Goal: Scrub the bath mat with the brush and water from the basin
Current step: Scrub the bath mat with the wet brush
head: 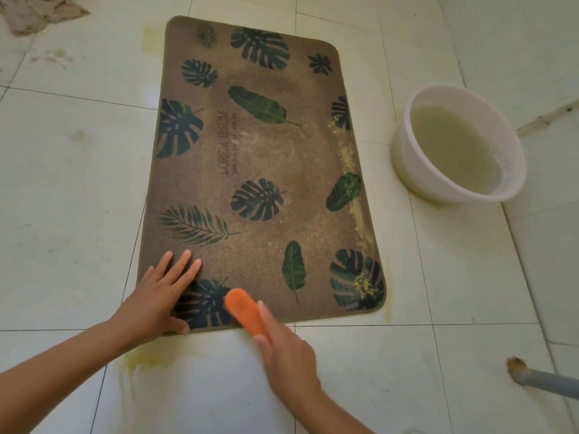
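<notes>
A brown bath mat (260, 158) printed with dark green leaves lies flat on the white tiled floor. Yellowish grime streaks its right edge and near right corner. My left hand (159, 296) presses flat on the mat's near left corner, fingers spread. My right hand (282, 349) grips the handle of an orange brush (246, 310), whose head rests on the mat's near edge beside a leaf print. A white basin (404, 158) holding cloudy water stands on the floor to the right of the mat.
A crumpled cloth (37, 10) lies at the far left corner. A grey pipe (545, 380) juts in at the near right. Yellow stains mark the tiles around the mat's edges and near my left forearm.
</notes>
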